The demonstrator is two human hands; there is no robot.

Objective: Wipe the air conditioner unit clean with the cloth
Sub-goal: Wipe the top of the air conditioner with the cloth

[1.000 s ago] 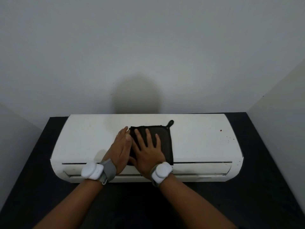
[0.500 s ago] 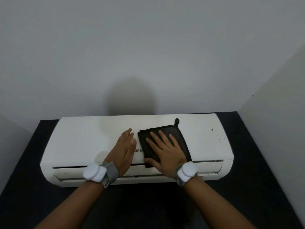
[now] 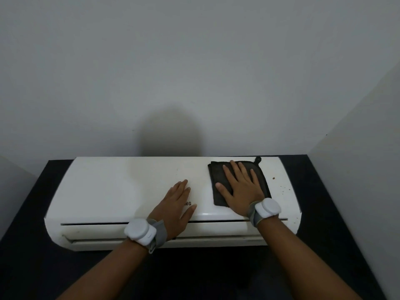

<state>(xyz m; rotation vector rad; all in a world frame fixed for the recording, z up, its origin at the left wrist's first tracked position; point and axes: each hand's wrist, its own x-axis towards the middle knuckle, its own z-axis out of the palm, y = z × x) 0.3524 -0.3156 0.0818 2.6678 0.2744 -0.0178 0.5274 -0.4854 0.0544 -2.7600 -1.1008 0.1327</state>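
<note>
I saw the right hand point(image 3: 242, 189) flat w/ fingers spread on the dark cloth point(image 3: 218, 180), pressing it on the air conditioner point(image 3: 104, 191). Left hand point(image 3: 175, 208) lay flat, released, on the unit beside it.

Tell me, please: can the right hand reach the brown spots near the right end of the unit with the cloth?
Probably yes. The right hand presses the cloth flat on the air conditioner, and the brown spots lie just beyond its right edge, with nothing between.
</note>
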